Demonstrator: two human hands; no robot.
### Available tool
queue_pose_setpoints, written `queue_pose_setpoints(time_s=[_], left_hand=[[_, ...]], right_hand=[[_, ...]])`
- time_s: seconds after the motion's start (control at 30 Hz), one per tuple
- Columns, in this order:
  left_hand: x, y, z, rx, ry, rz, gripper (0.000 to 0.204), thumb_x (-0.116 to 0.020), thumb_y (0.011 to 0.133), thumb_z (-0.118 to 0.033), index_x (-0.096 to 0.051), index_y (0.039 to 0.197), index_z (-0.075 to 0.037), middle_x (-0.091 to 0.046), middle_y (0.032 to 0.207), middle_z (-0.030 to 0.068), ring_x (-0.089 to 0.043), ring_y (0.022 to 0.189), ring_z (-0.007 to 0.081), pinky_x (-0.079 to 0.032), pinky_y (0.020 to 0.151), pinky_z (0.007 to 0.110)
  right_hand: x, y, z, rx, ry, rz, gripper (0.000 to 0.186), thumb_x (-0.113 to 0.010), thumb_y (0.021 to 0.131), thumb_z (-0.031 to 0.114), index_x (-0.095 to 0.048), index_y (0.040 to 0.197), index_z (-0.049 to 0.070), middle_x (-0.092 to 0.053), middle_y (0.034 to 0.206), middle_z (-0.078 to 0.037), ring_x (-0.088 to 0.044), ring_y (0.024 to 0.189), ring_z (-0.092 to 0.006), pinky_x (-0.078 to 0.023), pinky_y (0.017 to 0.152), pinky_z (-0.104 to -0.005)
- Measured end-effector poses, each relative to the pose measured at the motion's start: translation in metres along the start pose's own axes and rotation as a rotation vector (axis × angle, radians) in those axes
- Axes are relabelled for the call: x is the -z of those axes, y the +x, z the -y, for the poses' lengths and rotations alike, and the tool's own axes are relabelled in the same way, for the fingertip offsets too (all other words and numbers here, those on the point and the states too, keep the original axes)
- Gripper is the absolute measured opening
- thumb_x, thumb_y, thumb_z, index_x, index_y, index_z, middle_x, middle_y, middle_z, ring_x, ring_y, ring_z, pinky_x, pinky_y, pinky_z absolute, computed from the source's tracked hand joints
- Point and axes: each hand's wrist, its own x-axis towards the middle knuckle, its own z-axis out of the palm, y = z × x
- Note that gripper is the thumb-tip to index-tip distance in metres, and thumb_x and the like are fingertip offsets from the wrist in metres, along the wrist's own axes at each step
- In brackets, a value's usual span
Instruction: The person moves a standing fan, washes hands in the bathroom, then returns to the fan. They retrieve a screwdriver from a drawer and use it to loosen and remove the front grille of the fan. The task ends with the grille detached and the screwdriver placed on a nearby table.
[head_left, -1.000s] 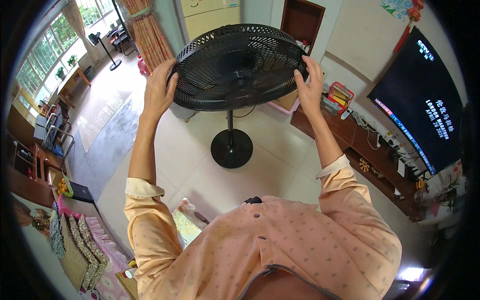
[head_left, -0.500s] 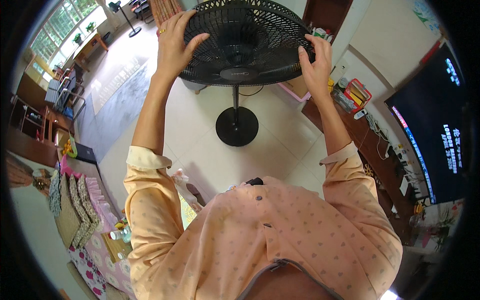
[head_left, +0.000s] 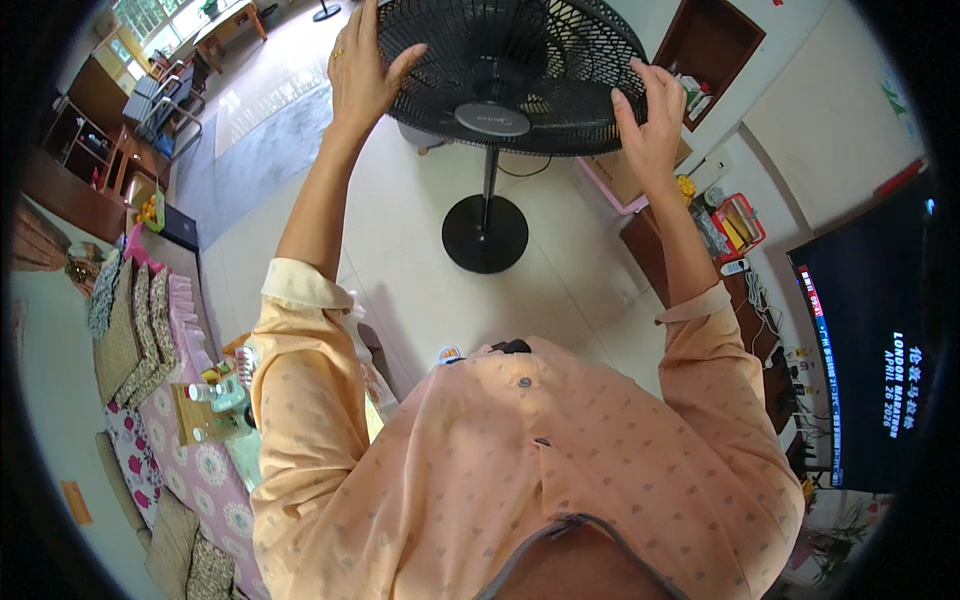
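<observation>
The round black fan head with a mesh grille [head_left: 520,85] stands before us on a slim black pole [head_left: 490,175]. Our left hand [head_left: 362,88] and right hand [head_left: 653,128] are at its opposite sides, fingers open, thumbs apart. We judge it stiff but top-heavy; its outer rim [head_left: 550,147] is better held than the thin grille.

Wide fisheye view from the wearer's head, pitched steeply downward and forward.
The shirt [head_left: 530,450] is nearest, filling the lower middle; sight runs out between the left forearm [head_left: 318,210] and right forearm [head_left: 683,240] to the fan [head_left: 492,119], farther off and cut by the top edge. The round field reaches from cushions [head_left: 128,330] at left to a television [head_left: 860,340] at right.
</observation>
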Motion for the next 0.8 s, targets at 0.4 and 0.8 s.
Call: queue_pose_setpoints(time_s=[0.4, 0.8], left_hand=[[0.004, 0.001, -0.015, 0.172, 0.059, 0.112, 0.106, -0.078, 0.062, -0.050, -0.029, 0.138, 0.004, -0.044, 0.128, 0.0265, -0.043, 0.117, 0.0434, -0.038, 0.098, 0.047], [0.011, 0.001, -0.011, 0.099, 0.065, 0.100, 0.094, -0.074, 0.065, -0.056, -0.038, 0.135, -0.004, -0.051, 0.120, 0.0235, -0.050, 0.110, 0.0406, -0.041, 0.093, 0.048]], right_hand=[[0.001, 0.005, 0.002, 0.042, -0.049, -0.028, 0.039, -0.073, 0.076, 0.021, -0.058, 0.107, 0.003, -0.052, 0.101, -0.013, -0.050, 0.097, -0.0320, -0.042, 0.083, -0.0393], [-0.010, 0.007, -0.002, -0.059, -0.004, -0.122, 0.036, -0.080, 0.068, 0.016, -0.059, 0.095, 0.004, -0.056, 0.092, -0.010, -0.053, 0.090, -0.0290, -0.044, 0.079, -0.0377]])
